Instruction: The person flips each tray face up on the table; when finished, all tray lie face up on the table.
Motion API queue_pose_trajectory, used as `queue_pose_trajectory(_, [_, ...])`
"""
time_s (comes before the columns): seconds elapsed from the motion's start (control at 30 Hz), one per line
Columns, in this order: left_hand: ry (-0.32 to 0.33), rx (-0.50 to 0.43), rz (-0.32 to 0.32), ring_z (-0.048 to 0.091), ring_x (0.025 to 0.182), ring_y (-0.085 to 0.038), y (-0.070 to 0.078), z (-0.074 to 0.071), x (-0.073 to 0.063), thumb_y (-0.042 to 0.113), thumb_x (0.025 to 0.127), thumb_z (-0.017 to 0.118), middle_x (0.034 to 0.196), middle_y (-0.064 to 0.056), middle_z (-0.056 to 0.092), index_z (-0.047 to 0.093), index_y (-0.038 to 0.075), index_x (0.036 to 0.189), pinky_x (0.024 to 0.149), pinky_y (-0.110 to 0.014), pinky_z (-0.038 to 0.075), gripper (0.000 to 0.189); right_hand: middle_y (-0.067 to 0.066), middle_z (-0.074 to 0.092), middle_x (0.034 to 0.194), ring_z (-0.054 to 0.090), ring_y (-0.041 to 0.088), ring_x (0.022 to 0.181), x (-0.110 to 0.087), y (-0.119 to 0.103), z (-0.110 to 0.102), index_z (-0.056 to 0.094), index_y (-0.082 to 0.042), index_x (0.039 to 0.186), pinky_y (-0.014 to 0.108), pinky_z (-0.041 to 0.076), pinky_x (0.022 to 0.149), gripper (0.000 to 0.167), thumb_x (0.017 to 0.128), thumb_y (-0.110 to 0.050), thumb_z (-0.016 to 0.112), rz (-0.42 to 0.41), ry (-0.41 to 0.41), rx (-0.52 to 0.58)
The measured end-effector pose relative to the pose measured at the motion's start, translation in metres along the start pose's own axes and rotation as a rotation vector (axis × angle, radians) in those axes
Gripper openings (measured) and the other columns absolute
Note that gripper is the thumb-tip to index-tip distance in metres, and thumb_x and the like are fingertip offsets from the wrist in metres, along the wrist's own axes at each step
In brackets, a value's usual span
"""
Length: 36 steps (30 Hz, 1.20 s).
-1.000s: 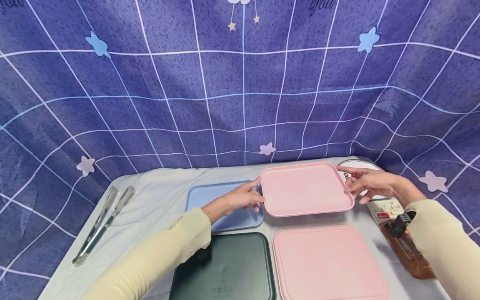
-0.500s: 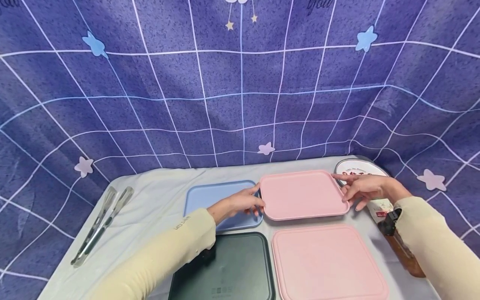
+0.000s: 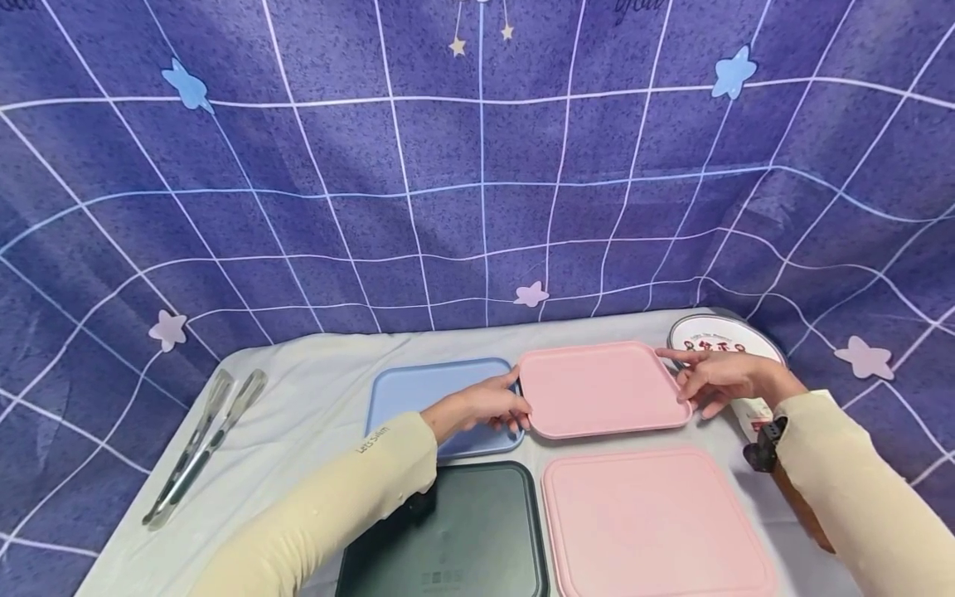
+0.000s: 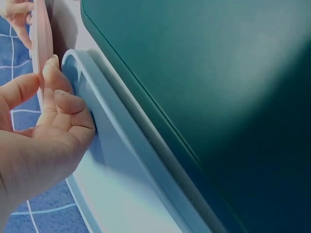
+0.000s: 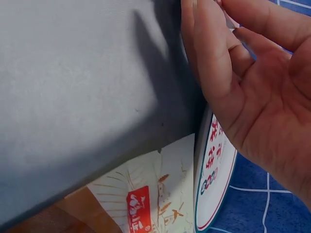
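Note:
A small pink rectangular tray (image 3: 604, 390) with a raised rim is held level near the back of the table. My left hand (image 3: 488, 402) pinches its left edge between thumb and fingers, above the right end of a blue tray (image 3: 418, 394). On the opposite side, my right hand (image 3: 719, 377) grips the right edge. The left wrist view shows the pink tray (image 4: 43, 43) edge-on, with the left hand (image 4: 46, 138) at its near end. Whether its underside touches the cloth cannot be told.
In front lie a dark green rectangular board (image 3: 477, 531) and a larger pink one (image 3: 664, 522). Metal tongs (image 3: 201, 456) lie at the left. Behind the right hand is a round white lid with red lettering (image 3: 724, 332); a printed packet (image 5: 141, 199) lies beside it.
Both hands have lowered the pink tray, drawing it slightly toward me and leftward on its right side. More of the round lid shows now. The other trays stay put.

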<state>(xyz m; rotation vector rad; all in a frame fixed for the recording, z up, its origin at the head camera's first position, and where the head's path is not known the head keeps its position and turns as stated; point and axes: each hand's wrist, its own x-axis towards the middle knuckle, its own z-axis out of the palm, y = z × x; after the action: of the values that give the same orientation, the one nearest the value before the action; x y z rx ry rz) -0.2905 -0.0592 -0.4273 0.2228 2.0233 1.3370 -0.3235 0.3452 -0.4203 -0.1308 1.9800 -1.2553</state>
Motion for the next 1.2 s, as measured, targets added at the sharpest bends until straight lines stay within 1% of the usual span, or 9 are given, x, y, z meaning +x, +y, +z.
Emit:
queue_pose_trajectory(0.17, [-0.012, -0.009, -0.011, 0.055, 0.055, -0.007, 0.0019, -0.0004, 0.0, 0.014, 0.097, 0.059, 0.072, 0.002, 0.068, -0.01, 0.014, 0.161, 0.053, -0.021, 0.036, 0.095, 0.0, 0.056, 0.085, 0.059, 0.012, 0.071, 0.0012, -0.0004, 0.002, 0.002, -0.018, 0.163, 0.036, 0.059, 0.062, 0.103, 0.085, -0.002, 0.068, 0.022, 0.029, 0.008])
queue_pose_trajectory(0.33, [-0.021, -0.001, -0.022, 0.056, 0.057, -0.007, 0.0023, -0.0023, -0.0007, 0.015, 0.097, 0.058, 0.073, 0.002, 0.069, -0.013, 0.013, 0.161, 0.053, -0.02, 0.037, 0.095, 0.0, 0.056, 0.084, 0.058, 0.013, 0.07, 0.0045, -0.0005, 0.0024, 0.002, -0.016, 0.163, 0.034, 0.058, 0.059, 0.102, 0.085, -0.001, 0.067, 0.015, 0.038, -0.015])
queue_pose_trajectory(0.47, [-0.039, -0.005, -0.023, 0.057, 0.058, -0.008, 0.0016, -0.0041, 0.0008, 0.017, 0.097, 0.059, 0.073, 0.002, 0.069, -0.016, 0.015, 0.16, 0.053, -0.021, 0.039, 0.098, 0.0, 0.056, 0.083, 0.058, 0.013, 0.07, 0.0056, -0.0003, 0.0035, 0.0, -0.016, 0.163, 0.034, 0.058, 0.059, 0.104, 0.084, -0.002, 0.067, 0.015, 0.038, -0.018])
queue_pose_trajectory(0.67, [-0.087, -0.036, -0.019, 0.057, 0.058, -0.009, -0.0005, -0.0064, 0.0043, 0.017, 0.098, 0.057, 0.076, -0.001, 0.069, -0.022, 0.018, 0.158, 0.052, -0.021, 0.04, 0.099, 0.002, 0.056, 0.084, 0.058, 0.013, 0.07, 0.0059, 0.0003, 0.0052, -0.002, -0.016, 0.162, 0.033, 0.058, 0.059, 0.104, 0.085, -0.001, 0.066, 0.016, 0.041, -0.014])
queue_pose_trajectory(0.9, [-0.111, -0.039, -0.023, 0.056, 0.059, -0.009, 0.0015, -0.0072, 0.0007, 0.017, 0.1, 0.055, 0.079, -0.002, 0.068, -0.025, 0.02, 0.157, 0.053, -0.021, 0.04, 0.098, 0.002, 0.056, 0.081, 0.059, 0.012, 0.068, 0.0091, 0.001, 0.0068, -0.001, -0.018, 0.163, 0.032, 0.057, 0.057, 0.107, 0.082, -0.002, 0.068, 0.033, 0.055, -0.027])
queue_pose_trajectory(1.2, [-0.126, -0.004, -0.037, 0.055, 0.061, -0.011, -0.0004, -0.0087, 0.003, 0.022, 0.101, 0.054, 0.079, -0.003, 0.067, -0.027, 0.015, 0.156, 0.057, -0.023, 0.043, 0.098, 0.002, 0.057, 0.08, 0.06, 0.012, 0.066, 0.0092, -0.0029, 0.0103, -0.001, -0.018, 0.163, 0.033, 0.057, 0.056, 0.108, 0.082, -0.002, 0.069, 0.047, 0.076, -0.055])
